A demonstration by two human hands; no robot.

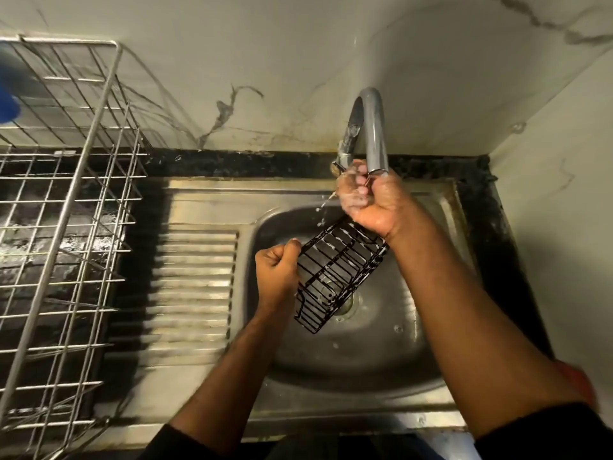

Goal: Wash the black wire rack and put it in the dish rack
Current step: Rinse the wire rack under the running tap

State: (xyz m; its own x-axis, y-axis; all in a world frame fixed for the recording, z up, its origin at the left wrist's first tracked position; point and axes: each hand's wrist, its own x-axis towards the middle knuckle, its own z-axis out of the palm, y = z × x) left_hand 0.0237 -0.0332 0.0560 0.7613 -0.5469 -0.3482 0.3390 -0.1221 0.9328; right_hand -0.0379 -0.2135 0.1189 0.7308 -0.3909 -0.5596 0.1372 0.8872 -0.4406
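Black wire rack (335, 277), silvery ribbed sink (195, 277), perhaps grey-veined white wall (232, 61).

I see the left hand (277, 270) curled in a fist, gripping the black wire rack (338, 277) by its edge. The right hand (368, 200) reaches farther forward, fingers clenched and wet, forearm extended.

Black wire rack (335, 277) gripped in both hands over the sink (348, 360), under the faucet (373, 127).

A curved steel tap (376, 127) rises at the far edge of my steel sink (348, 360); its ribbed drainboard (195, 287) lies left. A blue object (8, 94) shows far left.
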